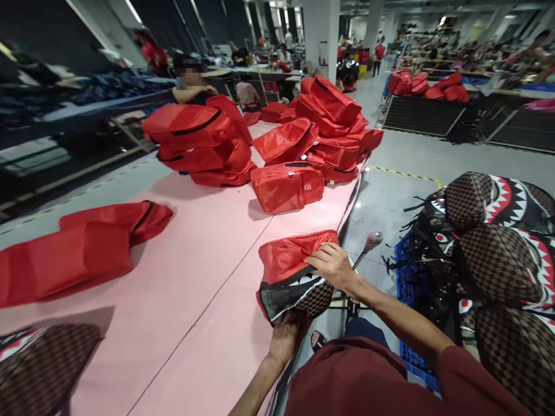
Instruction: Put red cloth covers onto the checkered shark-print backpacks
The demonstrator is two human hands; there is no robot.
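Observation:
At the near edge of the pink table (191,300) a checkered backpack with a shark-mouth print (303,292) sits partly inside a red cover bag (291,254). My right hand (333,264) pinches the red cover's edge on top of the backpack. My left hand (285,335) grips the backpack's lower end from below, fingers curled under it.
Flat red covers (82,245) lie at the left. Filled red bags (287,186) are piled at the table's far end, where a person stands holding one. Several shark-print backpacks (494,254) are stacked on a blue crate (405,283) at my right. Another backpack (39,364) lies at the near left.

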